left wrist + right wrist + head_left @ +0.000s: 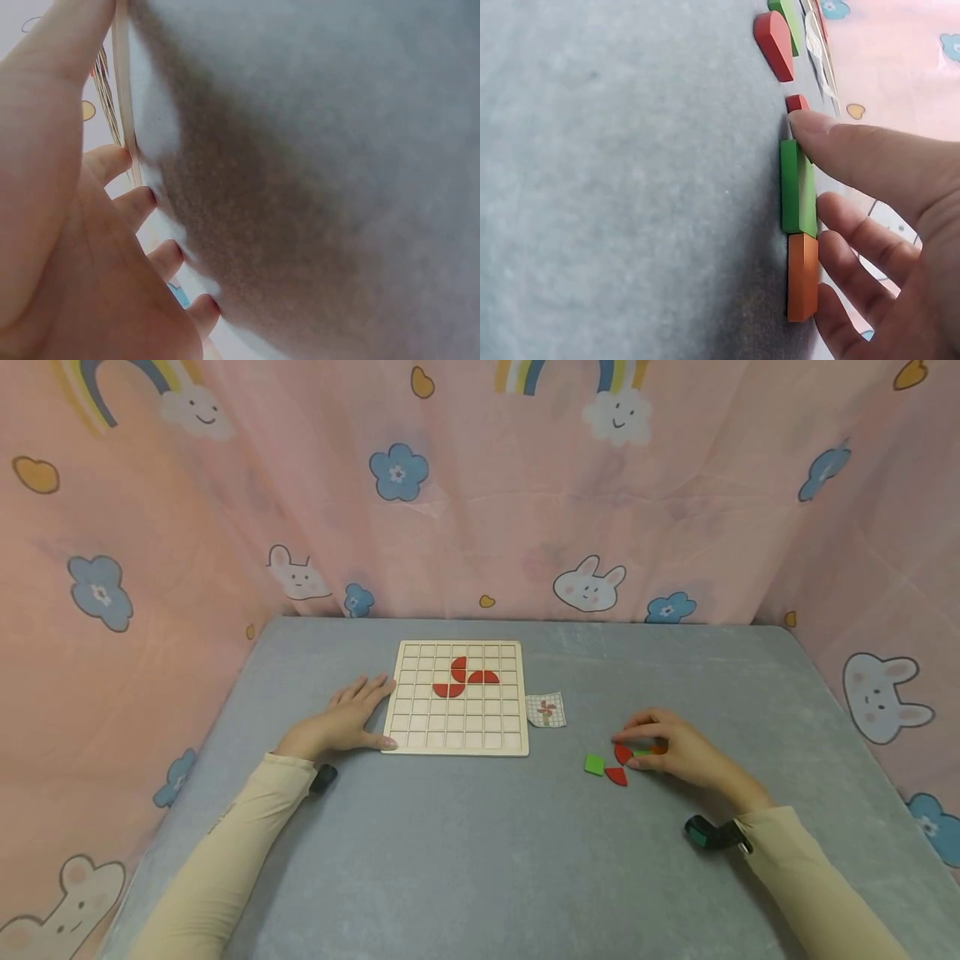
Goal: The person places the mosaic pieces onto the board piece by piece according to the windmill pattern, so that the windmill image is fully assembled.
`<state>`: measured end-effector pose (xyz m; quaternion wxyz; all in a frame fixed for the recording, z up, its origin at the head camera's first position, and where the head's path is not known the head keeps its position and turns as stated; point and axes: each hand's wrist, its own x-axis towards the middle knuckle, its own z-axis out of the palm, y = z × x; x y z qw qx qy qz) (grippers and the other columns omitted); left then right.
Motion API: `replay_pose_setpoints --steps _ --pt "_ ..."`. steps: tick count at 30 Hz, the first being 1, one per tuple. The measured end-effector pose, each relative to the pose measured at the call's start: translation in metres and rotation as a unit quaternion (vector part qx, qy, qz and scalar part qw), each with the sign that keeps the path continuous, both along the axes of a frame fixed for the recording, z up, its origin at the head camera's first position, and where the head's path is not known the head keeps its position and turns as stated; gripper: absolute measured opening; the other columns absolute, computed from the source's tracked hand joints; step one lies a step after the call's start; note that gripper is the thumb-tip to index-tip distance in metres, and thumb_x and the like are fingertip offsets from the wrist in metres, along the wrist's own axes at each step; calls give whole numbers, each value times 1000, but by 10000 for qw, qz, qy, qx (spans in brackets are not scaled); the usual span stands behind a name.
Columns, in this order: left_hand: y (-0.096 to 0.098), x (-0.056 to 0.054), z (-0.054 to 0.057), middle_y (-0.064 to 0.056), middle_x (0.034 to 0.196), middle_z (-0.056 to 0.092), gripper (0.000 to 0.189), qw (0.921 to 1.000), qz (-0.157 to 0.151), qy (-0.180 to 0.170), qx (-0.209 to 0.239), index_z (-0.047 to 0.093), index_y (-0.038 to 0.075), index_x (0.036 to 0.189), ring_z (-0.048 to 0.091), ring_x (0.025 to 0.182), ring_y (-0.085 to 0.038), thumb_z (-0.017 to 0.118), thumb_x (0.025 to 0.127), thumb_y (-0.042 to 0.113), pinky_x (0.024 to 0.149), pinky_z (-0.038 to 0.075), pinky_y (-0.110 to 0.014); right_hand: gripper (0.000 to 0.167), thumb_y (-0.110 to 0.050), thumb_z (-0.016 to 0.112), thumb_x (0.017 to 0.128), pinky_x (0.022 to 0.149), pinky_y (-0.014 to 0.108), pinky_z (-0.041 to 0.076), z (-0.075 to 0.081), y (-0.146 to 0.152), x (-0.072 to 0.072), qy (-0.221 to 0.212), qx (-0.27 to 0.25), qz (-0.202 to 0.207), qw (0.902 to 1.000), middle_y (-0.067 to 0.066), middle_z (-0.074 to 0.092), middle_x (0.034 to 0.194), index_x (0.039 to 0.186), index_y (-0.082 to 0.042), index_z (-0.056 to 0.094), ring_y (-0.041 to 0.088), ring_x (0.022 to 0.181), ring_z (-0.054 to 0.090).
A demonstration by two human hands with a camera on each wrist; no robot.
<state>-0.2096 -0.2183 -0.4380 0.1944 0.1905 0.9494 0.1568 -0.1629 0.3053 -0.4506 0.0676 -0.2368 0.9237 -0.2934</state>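
A wooden grid board (420,727) lies on the table with several red quarter-circle pieces (458,670) set near its middle. My left hand (333,722) rests along the board's left edge, fingers spread and thumb at the near corner. To the right, my right hand (686,752) pinches a red quarter-circle piece (622,753) between thumb and forefinger. Under that hand lie a green block (799,187) and an orange block (802,277), end to end. Another red quarter-circle (617,776) and a green square (594,765) sit just left of the fingers.
A small paper card (545,710) printed with a grid and a coloured figure lies against the board's right side. The grey table (465,860) is backed by a pink patterned curtain (487,527) on three sides. Each wrist carries a dark camera.
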Motion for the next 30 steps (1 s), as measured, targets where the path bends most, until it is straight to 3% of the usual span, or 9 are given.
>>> replay_pose_setpoints --steps 12,20,30 --pt "0 -1 0 -16 168 5 107 10000 19 71 -10 13 11 160 0 154 -46 75 82 51 119 7 -69 28 -23 83 80 82 25 43 -1 -2 -4 -283 -15 -244 9993 5 60 119 108 -21 76 21 110 49" --pt "0 0 1 -16 168 5 107 10000 31 41 -15 13 11 160 -1 154 -45 75 83 51 119 6 -69 25 -25 84 79 79 23 44 -5 -4 -5 -60 -18 -347 9994 3 62 114 102 -22 75 18 104 51" --pt "0 2 1 -15 169 4 108 10000 55 15 -32 11 12 160 -2 154 -45 75 82 51 119 5 -69 23 -31 88 73 76 25 45 -6 -11 -4 337 71 -473 9983 -4 61 102 85 -22 71 12 92 51"
